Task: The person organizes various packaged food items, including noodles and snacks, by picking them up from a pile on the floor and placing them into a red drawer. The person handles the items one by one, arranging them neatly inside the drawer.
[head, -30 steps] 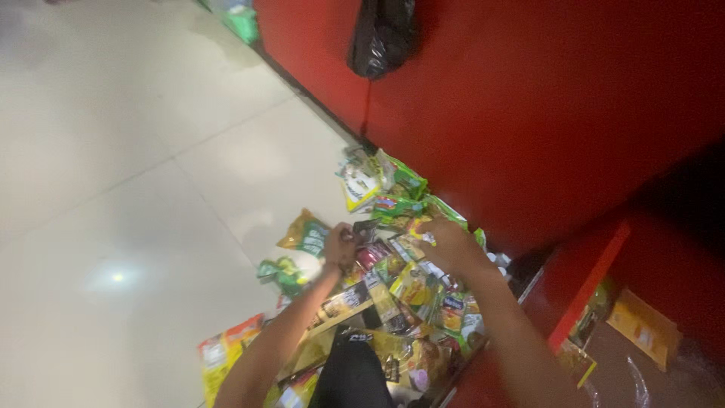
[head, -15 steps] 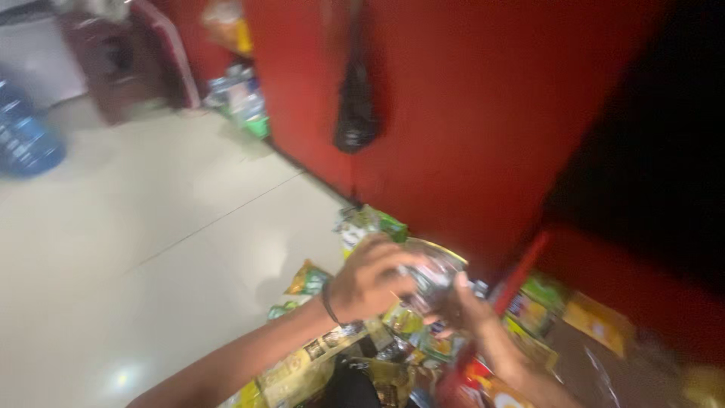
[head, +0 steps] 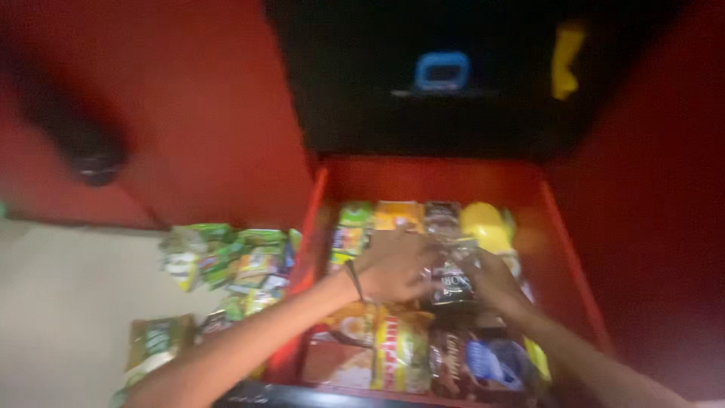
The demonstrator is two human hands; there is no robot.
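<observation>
Dark sachet pack [head: 451, 281] sits over the red drawer [head: 560, 227], clamped between both hands: left hand [head: 394, 266] curled on its left edge, right hand [head: 492, 278] gripping the right. Green packets [head: 226, 261] piled on floor [head: 68, 302] left.

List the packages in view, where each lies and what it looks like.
Dark sachet: held by the left hand and right hand over the red drawer; glossy, brown-black.
Yellow-red packet: drawer front; flat.
Dark pouch with blue patch: drawer front right.
Green packets: heaped on the floor left of the drawer.
</observation>
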